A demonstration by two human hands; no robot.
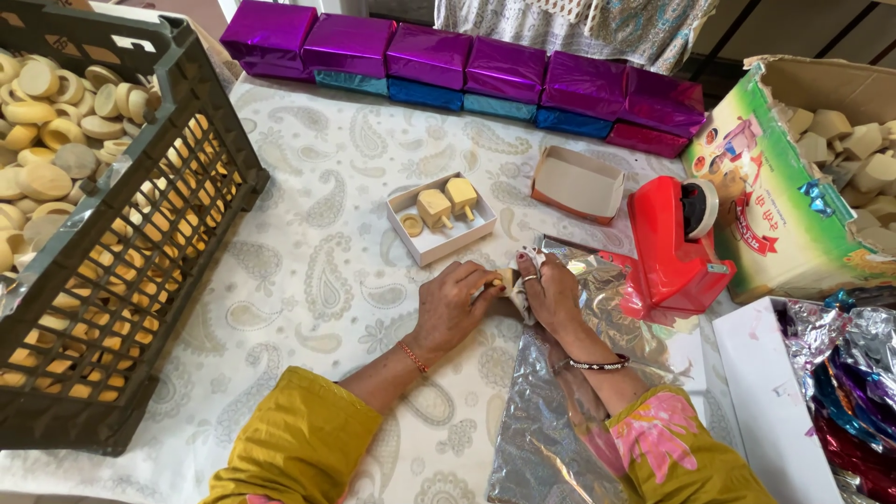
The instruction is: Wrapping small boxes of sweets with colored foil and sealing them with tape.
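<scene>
We note the left hand [455,303] and right hand [551,291] both clenched on a small wooden piece [505,277] over silver foil [546,411] on the surface [308,252]. Purple boxes [467,63] line the far edge; an open white box [441,219] sits beside a red tape dispenser [672,247].
</scene>
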